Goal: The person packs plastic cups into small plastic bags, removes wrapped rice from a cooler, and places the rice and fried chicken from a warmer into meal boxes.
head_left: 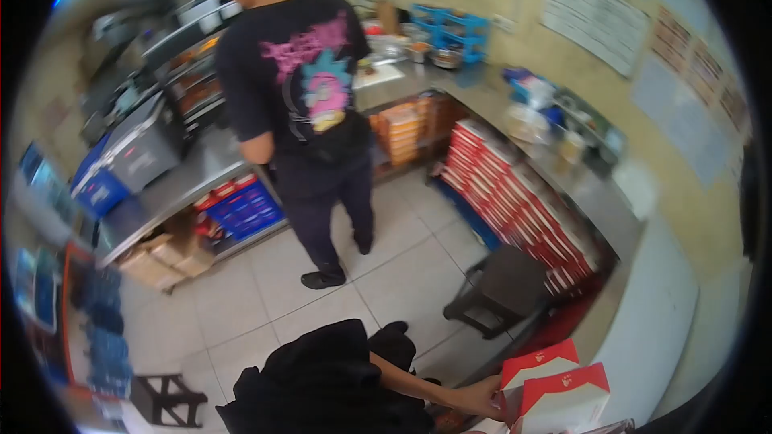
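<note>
At the bottom right, my left hand [484, 399] reaches out from a black sleeve [322, 378]. Its fingers close on the near edge of a red and white cardboard box [565, 398]; the box's front edge and the image blur hide part of the fingertips. Right behind it stands a second red and white box [539, 363], close against the first. My right hand does not appear in view.
A co-worker in a dark T-shirt [301, 72] stands at the steel counter [482, 88]. Stacked red and white boxes [515, 201] fill the shelf below. A dark stool [503, 289] stands before them, another stool [169, 400] at lower left. Blue crate [245, 209] under the left counter.
</note>
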`<move>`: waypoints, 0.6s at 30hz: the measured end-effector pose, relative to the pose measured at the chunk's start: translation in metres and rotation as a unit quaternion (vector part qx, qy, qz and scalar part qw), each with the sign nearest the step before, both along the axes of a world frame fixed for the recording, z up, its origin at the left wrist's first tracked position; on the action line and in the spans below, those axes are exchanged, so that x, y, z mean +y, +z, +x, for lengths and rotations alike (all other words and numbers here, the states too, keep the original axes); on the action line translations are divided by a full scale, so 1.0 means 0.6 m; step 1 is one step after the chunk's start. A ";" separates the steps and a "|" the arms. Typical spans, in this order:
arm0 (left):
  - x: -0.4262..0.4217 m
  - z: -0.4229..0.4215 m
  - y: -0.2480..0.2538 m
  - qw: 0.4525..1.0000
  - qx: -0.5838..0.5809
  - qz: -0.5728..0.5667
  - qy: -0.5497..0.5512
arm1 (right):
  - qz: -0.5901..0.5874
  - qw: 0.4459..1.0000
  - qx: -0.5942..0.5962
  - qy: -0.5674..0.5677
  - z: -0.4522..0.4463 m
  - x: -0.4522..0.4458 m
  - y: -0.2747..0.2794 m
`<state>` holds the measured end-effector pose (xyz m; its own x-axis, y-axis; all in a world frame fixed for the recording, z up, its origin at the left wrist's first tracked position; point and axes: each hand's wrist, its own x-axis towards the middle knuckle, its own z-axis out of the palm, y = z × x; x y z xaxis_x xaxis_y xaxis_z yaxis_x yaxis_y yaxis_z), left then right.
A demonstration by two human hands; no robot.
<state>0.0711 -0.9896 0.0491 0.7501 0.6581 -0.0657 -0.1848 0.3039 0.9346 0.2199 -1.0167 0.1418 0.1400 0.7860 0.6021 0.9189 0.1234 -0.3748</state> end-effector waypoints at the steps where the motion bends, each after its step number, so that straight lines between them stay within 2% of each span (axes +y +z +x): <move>1: -0.002 -0.040 -0.009 0.998 -0.027 0.021 0.048 | -0.004 0.999 0.006 0.040 -0.037 0.017 -0.003; 3: 0.017 -0.094 -0.022 0.979 -0.047 0.085 0.179 | -0.023 0.994 0.024 0.106 -0.094 0.066 0.003; 6: 0.007 -0.238 -0.064 0.960 -0.010 0.113 0.257 | -0.057 0.983 0.037 0.172 -0.223 0.086 -0.013; 7: 0.017 -0.290 -0.085 0.964 0.067 0.105 0.235 | -0.067 0.978 0.038 0.194 -0.262 0.094 -0.025; 9: 0.022 -0.359 -0.088 0.938 0.099 0.079 0.324 | -0.099 0.965 0.043 0.238 -0.325 0.105 -0.050; 10: 0.008 -0.386 -0.073 0.900 0.061 0.049 0.428 | -0.124 0.956 0.044 0.262 -0.355 0.112 -0.062; 12: -0.005 -0.451 -0.072 0.859 0.134 0.031 0.493 | -0.174 0.933 0.054 0.310 -0.407 0.129 -0.076; 16: -0.022 -0.548 -0.077 0.803 0.110 0.036 0.585 | -0.249 0.881 0.094 0.391 -0.514 0.190 -0.117; 18: -0.024 -0.581 -0.098 0.782 0.130 -0.071 0.605 | -0.321 0.823 0.064 0.465 -0.554 0.235 -0.145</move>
<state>-0.2773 -1.0043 -0.0096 -0.4672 0.8480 -0.2502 -0.2276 0.1581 0.9608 -0.1123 -0.8754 0.0549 -0.6718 0.7392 0.0476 0.4875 0.4896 -0.7229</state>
